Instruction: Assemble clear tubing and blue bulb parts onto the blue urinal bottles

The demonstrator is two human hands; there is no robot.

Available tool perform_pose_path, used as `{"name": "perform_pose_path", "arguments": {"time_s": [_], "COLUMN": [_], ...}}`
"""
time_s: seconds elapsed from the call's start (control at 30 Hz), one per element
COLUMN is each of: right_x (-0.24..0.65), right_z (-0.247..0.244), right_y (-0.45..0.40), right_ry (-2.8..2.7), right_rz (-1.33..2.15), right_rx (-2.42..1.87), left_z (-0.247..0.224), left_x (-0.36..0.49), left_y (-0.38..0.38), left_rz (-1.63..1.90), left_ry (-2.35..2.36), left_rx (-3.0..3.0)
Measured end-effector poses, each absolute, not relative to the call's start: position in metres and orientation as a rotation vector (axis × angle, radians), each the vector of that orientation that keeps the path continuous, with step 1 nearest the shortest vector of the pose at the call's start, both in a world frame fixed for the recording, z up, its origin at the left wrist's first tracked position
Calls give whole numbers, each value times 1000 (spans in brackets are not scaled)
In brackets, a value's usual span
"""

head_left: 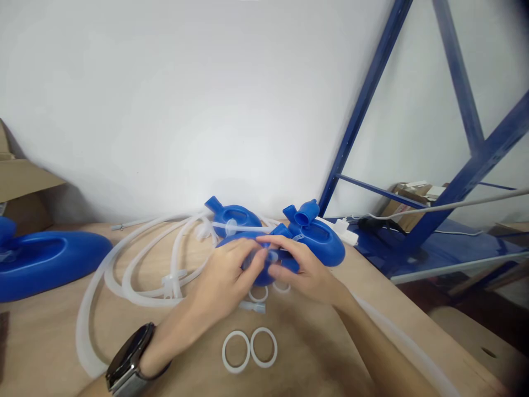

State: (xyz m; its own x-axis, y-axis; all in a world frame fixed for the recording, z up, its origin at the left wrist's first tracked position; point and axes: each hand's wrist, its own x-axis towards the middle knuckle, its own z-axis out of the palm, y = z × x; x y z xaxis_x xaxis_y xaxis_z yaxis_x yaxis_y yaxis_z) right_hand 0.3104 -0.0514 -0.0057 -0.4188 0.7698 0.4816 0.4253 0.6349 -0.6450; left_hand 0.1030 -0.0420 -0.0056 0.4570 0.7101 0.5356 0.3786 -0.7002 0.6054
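Note:
My left hand (231, 264) and my right hand (300, 267) meet at the middle of the table, over a blue plastic bottle (242, 237). Between their fingertips is a small clear fitting (271, 256), blurred and partly covered by the fingers. The fingers of both hands are bent around it. Two white rings (236, 352) lie side by side in front of the hands, and two smaller rings (258, 293) lie just below the fingers. A clear tube end (259, 307) rests beside them.
Coiled translucent tubing (136, 275) covers the table's left middle. More blue bottles stand at the back (324, 242) and far left (61, 259). A cardboard box (28, 179) is at the left edge. Blue metal shelving (363, 105) rises at the right beyond the table (326, 342).

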Motion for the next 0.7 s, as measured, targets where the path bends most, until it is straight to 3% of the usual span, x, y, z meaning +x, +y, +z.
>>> {"name": "perform_pose_path", "arguments": {"time_s": [0.13, 0.47, 0.7], "right_x": [313, 300, 299], "right_z": [-10, -27, -23], "right_y": [-48, -44, -46], "right_ry": [-1995, -2010, -2088], "right_rz": [589, 144, 70], "right_rx": [-964, -887, -830], "left_z": [-5, -10, -28], "left_x": [103, 106, 111], "left_y": [-41, -44, -41], "left_rz": [1143, 1241, 1464], "left_ry": [928, 967, 912], "left_rx": [2350, 2444, 2559]}}
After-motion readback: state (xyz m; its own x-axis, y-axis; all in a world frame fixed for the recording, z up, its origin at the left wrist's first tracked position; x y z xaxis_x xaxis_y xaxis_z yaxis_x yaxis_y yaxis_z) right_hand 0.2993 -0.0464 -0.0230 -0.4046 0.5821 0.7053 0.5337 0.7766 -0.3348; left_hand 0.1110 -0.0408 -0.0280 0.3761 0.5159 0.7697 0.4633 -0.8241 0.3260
